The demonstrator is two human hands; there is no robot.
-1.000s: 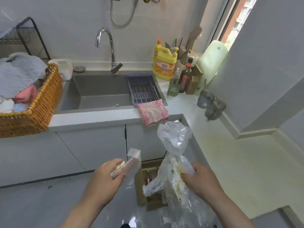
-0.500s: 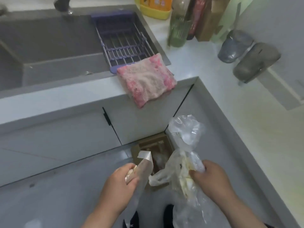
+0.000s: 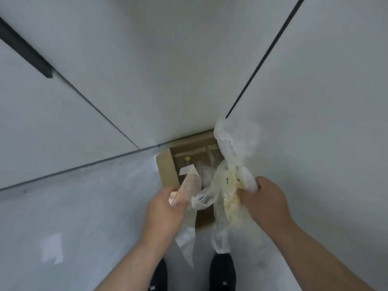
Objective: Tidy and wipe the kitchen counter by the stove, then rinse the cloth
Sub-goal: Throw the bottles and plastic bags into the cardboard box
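Cardboard box (image 3: pixel 168 171) sits on the floor (image 3: pixel 84 206) in the cabinet (image 3: pixel 168 80) corner; above it our left hand (image 3: pixel 165 208) grips a small packet (image 3: pixel 190 186) and our right hand (image 3: pixel 266 204) clutches a crumpled plastic bag (image 3: pixel 226 181), just beside the packet

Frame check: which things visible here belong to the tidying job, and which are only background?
Part of the job:
- left hand, gripping a small wrapper
- right hand, gripping a crumpled plastic bag
- open cardboard box on the floor beneath both hands, apparently taking rubbish

Just there:
- cabinet doors
- floor
- black shoes
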